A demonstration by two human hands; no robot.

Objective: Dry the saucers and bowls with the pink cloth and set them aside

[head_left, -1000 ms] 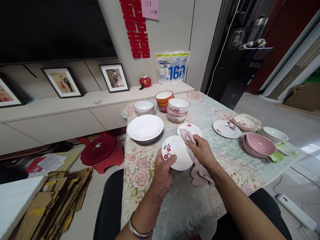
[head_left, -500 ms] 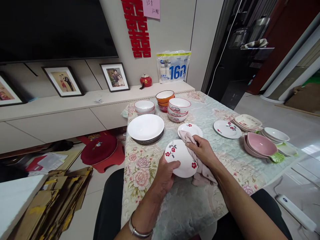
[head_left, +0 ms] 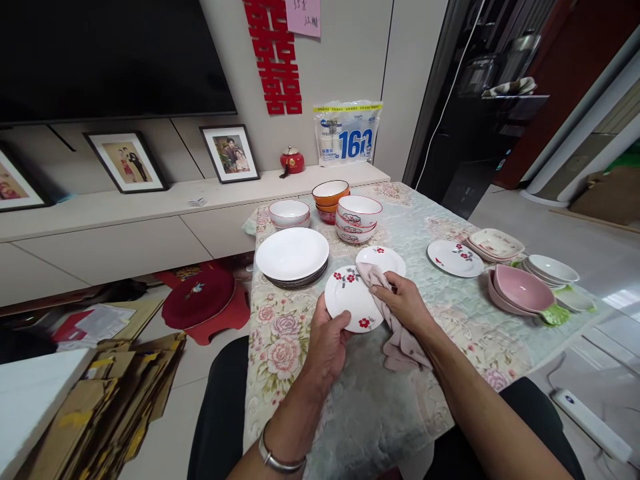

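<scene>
A small white plate [head_left: 353,300] with red flowers is gripped at its lower left edge by my left hand [head_left: 327,337], thumb on top. My right hand [head_left: 403,300] pinches a pale pink cloth [head_left: 395,333], which touches the plate's right rim and hangs down toward the table. Just beyond, a second flowered plate [head_left: 383,257] lies on the tablecloth, partly covered by the cloth and my right hand. To the left stands a stack of larger white plates [head_left: 293,253].
Behind are white bowls [head_left: 359,210], orange bowls [head_left: 330,192] and another white bowl [head_left: 289,212]. At the right lie a flowered plate [head_left: 455,259], square dishes [head_left: 495,243], pink bowls [head_left: 517,290] and small white bowls [head_left: 553,268]. A red stool [head_left: 200,300] stands left of the table.
The held plate has moved slightly up and left and turned in my left hand, its lower flower shifting leftward. My right hand stays nearly in place with the cloth.
</scene>
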